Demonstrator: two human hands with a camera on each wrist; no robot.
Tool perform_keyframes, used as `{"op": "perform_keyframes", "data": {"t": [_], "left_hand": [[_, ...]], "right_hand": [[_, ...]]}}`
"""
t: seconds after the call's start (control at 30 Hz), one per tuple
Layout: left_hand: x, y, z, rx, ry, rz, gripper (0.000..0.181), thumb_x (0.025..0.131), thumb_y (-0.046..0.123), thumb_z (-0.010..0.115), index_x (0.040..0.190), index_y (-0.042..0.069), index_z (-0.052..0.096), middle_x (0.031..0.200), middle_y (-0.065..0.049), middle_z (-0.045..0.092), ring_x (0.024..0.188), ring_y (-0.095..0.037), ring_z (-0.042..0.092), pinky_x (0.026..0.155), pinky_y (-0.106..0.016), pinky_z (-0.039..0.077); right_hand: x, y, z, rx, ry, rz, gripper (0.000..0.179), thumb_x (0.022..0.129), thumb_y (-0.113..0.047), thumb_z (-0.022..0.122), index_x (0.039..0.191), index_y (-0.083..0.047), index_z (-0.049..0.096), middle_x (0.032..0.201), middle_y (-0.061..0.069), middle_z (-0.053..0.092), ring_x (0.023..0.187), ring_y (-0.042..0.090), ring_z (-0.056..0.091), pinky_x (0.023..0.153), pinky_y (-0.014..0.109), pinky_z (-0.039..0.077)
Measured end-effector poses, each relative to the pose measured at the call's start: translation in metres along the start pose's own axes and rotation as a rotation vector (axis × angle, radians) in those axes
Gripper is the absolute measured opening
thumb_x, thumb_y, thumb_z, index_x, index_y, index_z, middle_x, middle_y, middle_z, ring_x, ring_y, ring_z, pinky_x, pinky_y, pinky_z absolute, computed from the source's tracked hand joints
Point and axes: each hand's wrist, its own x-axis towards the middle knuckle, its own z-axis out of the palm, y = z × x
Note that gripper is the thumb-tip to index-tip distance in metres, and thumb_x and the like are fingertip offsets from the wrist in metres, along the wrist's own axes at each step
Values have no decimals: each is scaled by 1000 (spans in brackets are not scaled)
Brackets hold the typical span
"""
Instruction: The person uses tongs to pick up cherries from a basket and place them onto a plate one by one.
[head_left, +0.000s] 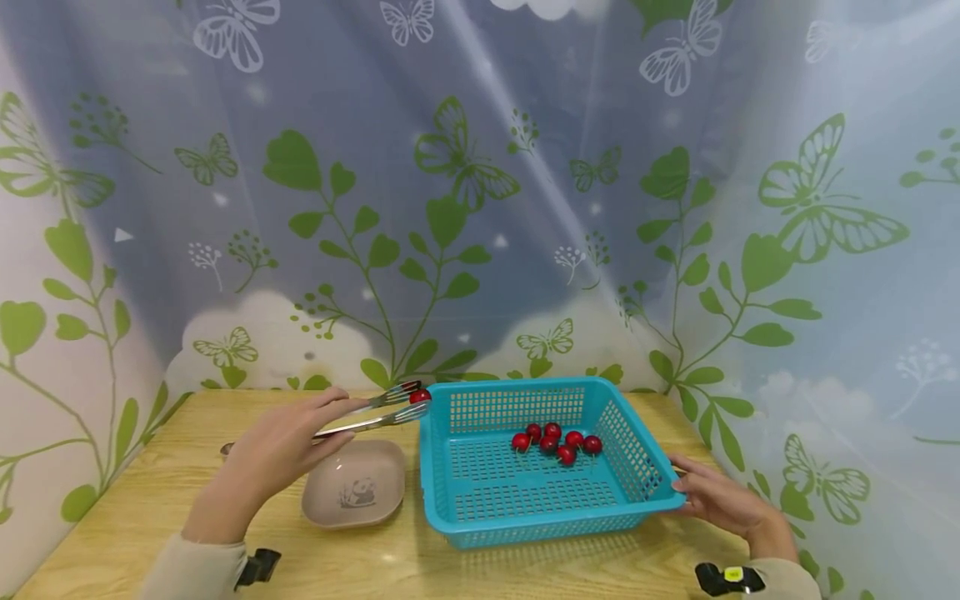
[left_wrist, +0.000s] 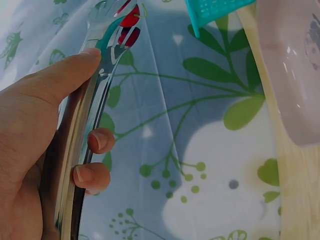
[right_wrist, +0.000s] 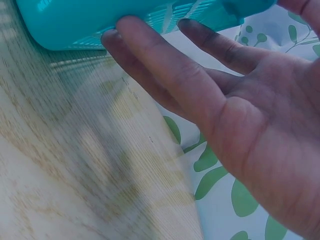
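Metal tongs with fork-like tips (head_left: 371,422) are gripped in my left hand (head_left: 273,442), thumb on one arm and fingertips on the other in the left wrist view. Between the tips sits a red cherry (head_left: 420,397), just above the left rim of a turquoise plastic basket (head_left: 487,527). Several dark red cherries (head_left: 550,444) with thin stems lie inside the basket, toward its right half. At the basket's right front corner, my right hand (head_left: 723,500) holds the rim, thumb on it and fingers (right_wrist: 170,75) stretched along the outside underneath.
A shallow pinkish-beige dish (head_left: 318,492) with a panda picture stands left of the basket, below the tongs. Everything rests on a light wooden table (head_left: 375,567). A curtain (head_left: 525,275) with leaf and butterfly prints hangs behind and along both sides.
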Motion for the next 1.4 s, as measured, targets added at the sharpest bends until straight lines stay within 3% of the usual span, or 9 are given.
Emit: {"op": "perform_keyframes", "data": {"t": [0.23,0.33,0.47,0.57,0.8,1.07,1.23,1.4], "left_hand": [[-12,-9,1,39,-8,-17,48,91,26,80,137,25,67,129,3,70,80,-10,69,60,-25,47],[-17,-14,2,41,-15,-26,48,90,26,81,137,25,68,125,5,69,73,-4,62,57,-21,44],[-21,-18,2,24,-26,-36,47,91,25,80,137,26,68,119,7,68,66,3,48,54,-19,37],[-24,-20,2,18,-28,-38,46,91,24,80,136,25,69,117,7,68,65,5,44,54,-19,37],[-33,-24,6,15,-56,-63,46,91,27,80,136,26,69,119,7,69,68,6,51,56,-21,40],[-42,-26,14,-15,-114,-115,41,92,28,78,133,29,70,117,8,68,57,7,37,50,-20,32],[-45,-29,21,-28,-115,-125,41,91,28,80,131,28,71,115,9,69,61,7,40,51,-20,33],[-50,-33,28,-27,-116,-124,38,90,29,80,128,27,73,110,10,69,64,8,42,54,-19,36]], "right_hand": [[1,1,1,-6,15,9,71,109,-8,30,157,11,-19,140,-9,62,124,14,67,110,40,51],[0,1,0,-15,18,11,71,110,-8,30,157,11,-20,140,-10,62,124,13,67,110,39,51],[0,0,-1,-6,14,5,63,109,-8,30,165,-2,1,141,-8,63,124,13,67,109,38,51],[-1,0,-1,-2,13,-2,60,109,-8,30,165,-6,8,141,-7,63,124,13,67,109,38,51],[0,1,0,-1,2,-5,67,109,-7,28,161,8,-11,141,-7,63,123,14,67,109,39,51],[1,0,0,-6,-5,-6,71,109,-7,28,154,14,-24,140,-6,64,122,13,68,108,39,52],[2,-1,1,14,-12,-15,66,109,-6,29,161,8,-9,141,-3,64,121,14,69,109,39,52],[2,0,1,26,-11,-16,68,109,-5,29,159,10,-14,140,-3,64,121,13,69,109,39,52]]}}
